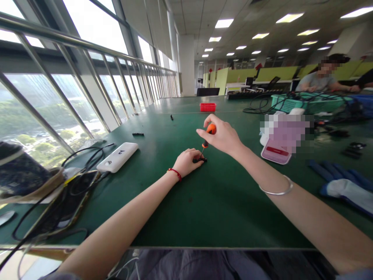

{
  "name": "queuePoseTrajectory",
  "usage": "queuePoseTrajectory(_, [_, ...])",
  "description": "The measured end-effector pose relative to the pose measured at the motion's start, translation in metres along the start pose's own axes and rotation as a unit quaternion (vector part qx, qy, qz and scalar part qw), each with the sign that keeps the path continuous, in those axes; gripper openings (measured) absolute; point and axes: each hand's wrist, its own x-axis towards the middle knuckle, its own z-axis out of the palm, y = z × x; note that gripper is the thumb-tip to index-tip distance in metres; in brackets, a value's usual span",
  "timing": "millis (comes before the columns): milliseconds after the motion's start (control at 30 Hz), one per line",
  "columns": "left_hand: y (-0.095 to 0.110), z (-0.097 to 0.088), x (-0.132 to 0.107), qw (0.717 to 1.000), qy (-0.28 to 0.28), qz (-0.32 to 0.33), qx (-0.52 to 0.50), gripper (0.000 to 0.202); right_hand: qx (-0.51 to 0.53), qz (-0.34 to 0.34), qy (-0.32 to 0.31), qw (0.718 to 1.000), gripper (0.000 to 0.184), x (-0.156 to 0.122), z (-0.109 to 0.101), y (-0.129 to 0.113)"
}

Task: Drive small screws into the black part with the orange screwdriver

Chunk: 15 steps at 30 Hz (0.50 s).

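Note:
Resting on the green table, my left hand (187, 161) has its fingers closed around a small black part (204, 160), whose end sticks out to the right. Above it, my right hand (223, 134) holds a screwdriver (205, 143) with an orange and black handle. The thumb and index finger sit loosely around the top of the handle. Its thin shaft points steeply down, and the tip meets the black part beside my left fingers. Exactly where the tip sits on the part is too small to tell.
Farther back are a red tray (208, 107) and black pieces (138, 134). A white power bank (118, 157) and cables lie left. To the right are a pinkish phone-like object (276, 151), blue-and-white gloves (346, 188) and a green basket (311, 102). A person (319, 79) sits beyond.

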Motion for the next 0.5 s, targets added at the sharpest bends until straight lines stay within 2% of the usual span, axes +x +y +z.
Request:
queuePoseTrajectory(167, [-0.0004, 0.0002, -0.0001, 1.000, -0.001, -0.001, 0.001, 0.011, 0.037, -0.004, -0.008, 0.999, 0.018, -0.0006, 0.0022, 0.0004])
queuePoseTrajectory(300, [-0.0005, 0.0003, 0.0002, 1.000, -0.001, -0.003, 0.003, 0.011, 0.022, -0.004, 0.000, 1.000, 0.030, -0.0010, 0.0035, 0.0009])
queuePoseTrajectory(500, [-0.0009, 0.0003, 0.0000, 1.000, 0.000, 0.002, -0.002, 0.011, -0.009, -0.005, 0.010, 1.000, 0.020, -0.0019, 0.0058, 0.0016])
